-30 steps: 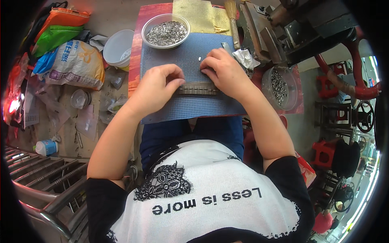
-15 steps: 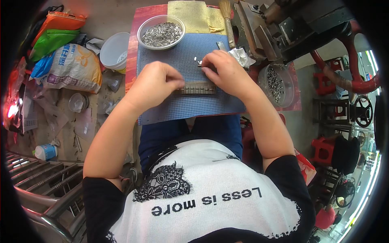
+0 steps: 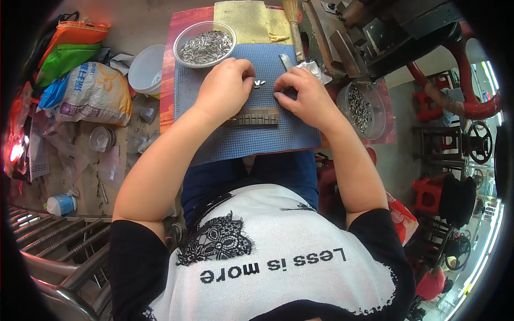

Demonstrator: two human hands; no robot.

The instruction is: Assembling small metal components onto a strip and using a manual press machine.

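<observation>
My left hand (image 3: 227,84) is over the blue textured mat (image 3: 209,144), fingers curled in and fingertips close beside a few small shiny metal pieces (image 3: 259,84). Whatever its fingertips may hold is hidden. Just right of those pieces, my right hand (image 3: 306,92) has thumb and forefinger apart, with nothing visible between them. Nearer to me lies a slotted metal bar (image 3: 257,117) with a row of block-like segments, its left end close to my left wrist.
A clear bowl of small metal pieces (image 3: 205,27) stands far left on the mat; another plastic tub (image 3: 377,115) of pieces sits at right. Beyond are a brush (image 3: 292,18), a flat metal strip (image 3: 286,61), crumpled white paper (image 3: 316,70) and a dark machine (image 3: 407,32).
My left hand has moved away from the slotted bar, forward and right to the loose pieces. My right hand has shifted right, off those pieces, its thumb and forefinger apart.
</observation>
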